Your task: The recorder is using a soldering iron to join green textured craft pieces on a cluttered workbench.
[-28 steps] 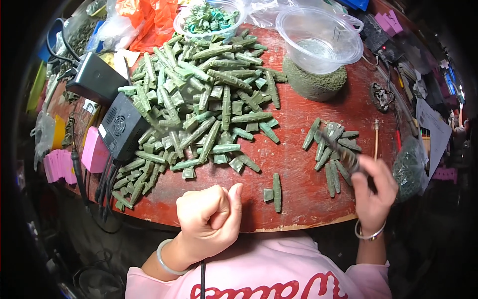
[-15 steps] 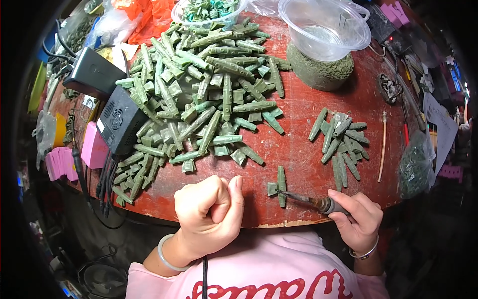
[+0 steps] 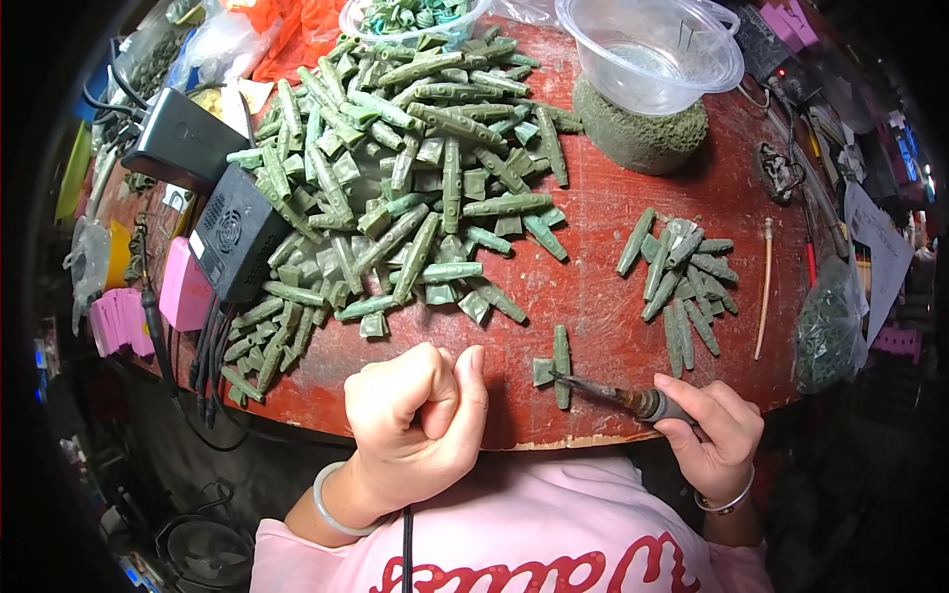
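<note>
My left hand (image 3: 415, 410) is closed in a fist at the near table edge, thumb straight along its side; nothing shows in it. My right hand (image 3: 720, 435) is wrapped round the grey handle of a soldering iron (image 3: 643, 402). The iron's dark thin tip points left and meets a narrow green carved stick (image 3: 561, 368), which looks like wax and lies upright in view. Against that stick's left side sits a small square green piece (image 3: 543, 372). A small cluster of similar green sticks (image 3: 682, 272) lies beyond my right hand.
A large heap of green sticks and squares (image 3: 415, 188) covers the left middle. Behind stand a clear plastic bowl (image 3: 652, 59) on a rough green block (image 3: 643, 133), and another filled tub (image 3: 415, 20). Black boxes (image 3: 237, 232) with cables flank the left; a thin rod (image 3: 764, 287) lies right.
Both hands and the iron hold nearly the same pose. The whole view has shifted very slightly.
</note>
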`<action>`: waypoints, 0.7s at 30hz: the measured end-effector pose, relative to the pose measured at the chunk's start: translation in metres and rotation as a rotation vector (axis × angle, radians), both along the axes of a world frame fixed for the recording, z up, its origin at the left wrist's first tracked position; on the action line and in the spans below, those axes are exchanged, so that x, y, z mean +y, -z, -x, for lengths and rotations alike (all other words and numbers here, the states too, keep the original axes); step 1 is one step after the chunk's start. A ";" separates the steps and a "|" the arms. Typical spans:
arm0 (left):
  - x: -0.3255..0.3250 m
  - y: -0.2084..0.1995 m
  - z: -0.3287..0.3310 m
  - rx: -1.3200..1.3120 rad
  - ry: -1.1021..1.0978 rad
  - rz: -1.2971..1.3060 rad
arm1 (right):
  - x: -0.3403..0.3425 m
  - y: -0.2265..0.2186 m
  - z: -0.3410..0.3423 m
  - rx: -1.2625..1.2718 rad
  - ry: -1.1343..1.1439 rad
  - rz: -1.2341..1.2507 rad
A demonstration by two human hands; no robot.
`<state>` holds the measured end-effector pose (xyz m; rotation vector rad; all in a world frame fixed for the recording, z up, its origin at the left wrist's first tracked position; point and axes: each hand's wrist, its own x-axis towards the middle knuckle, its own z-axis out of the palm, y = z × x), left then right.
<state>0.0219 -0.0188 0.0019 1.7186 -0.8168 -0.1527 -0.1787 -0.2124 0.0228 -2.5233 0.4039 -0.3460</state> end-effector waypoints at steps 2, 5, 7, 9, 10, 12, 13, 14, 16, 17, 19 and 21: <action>0.000 0.000 0.000 0.001 0.000 -0.007 | 0.000 0.000 0.000 -0.001 0.000 -0.004; 0.000 -0.001 0.001 0.005 0.004 0.000 | 0.000 -0.001 0.000 -0.003 0.001 -0.005; 0.000 0.000 0.000 0.002 0.004 -0.003 | 0.001 0.000 0.000 -0.003 0.001 -0.006; 0.000 0.001 0.000 0.003 0.005 -0.004 | 0.001 0.002 -0.001 -0.008 0.005 -0.004; 0.000 0.002 0.000 0.003 0.007 -0.003 | 0.001 0.001 -0.001 -0.008 0.005 -0.004; 0.000 0.002 0.000 0.002 0.006 -0.002 | 0.001 0.000 -0.001 0.000 0.001 0.007; 0.000 0.002 0.000 0.001 0.005 -0.001 | 0.001 0.001 0.000 0.000 0.001 0.007; 0.000 0.002 0.000 0.001 0.005 -0.001 | 0.001 0.001 0.000 -0.003 0.006 -0.004; 0.000 0.002 0.000 -0.003 0.005 0.002 | 0.001 0.001 0.001 -0.006 0.012 -0.015; 0.000 0.001 0.000 -0.003 0.005 0.002 | 0.002 0.001 0.001 -0.011 0.027 -0.041; 0.000 0.000 0.000 0.023 0.005 -0.013 | 0.002 0.001 0.002 -0.016 0.043 -0.066; 0.001 0.006 -0.003 0.022 0.038 0.035 | 0.000 -0.001 0.001 -0.029 0.060 -0.056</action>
